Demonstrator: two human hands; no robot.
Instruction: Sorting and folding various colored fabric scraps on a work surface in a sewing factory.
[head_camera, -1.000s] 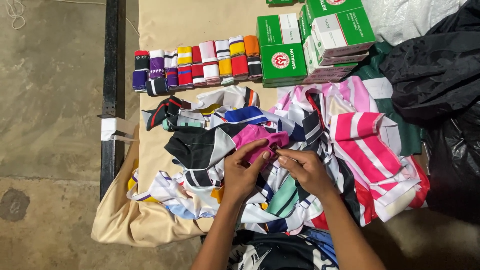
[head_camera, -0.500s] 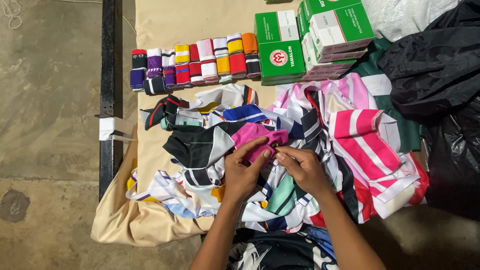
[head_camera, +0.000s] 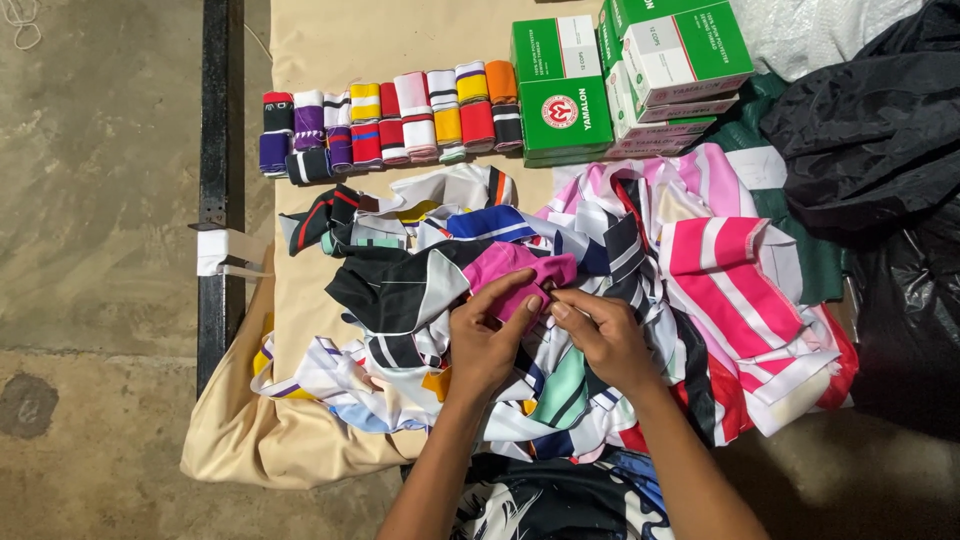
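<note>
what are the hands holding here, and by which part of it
Both hold the magenta fabric piece at its near edge: the left hand pinches it with thumb and fingers, and the right hand grips the same edge beside it.

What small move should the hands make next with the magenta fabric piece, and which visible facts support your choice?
Probably lift the magenta piece clear of the pile. Both the left hand and right hand pinch its near edge, while the rest lies on the tangled striped fabric heap, so raising it should free it.
</note>
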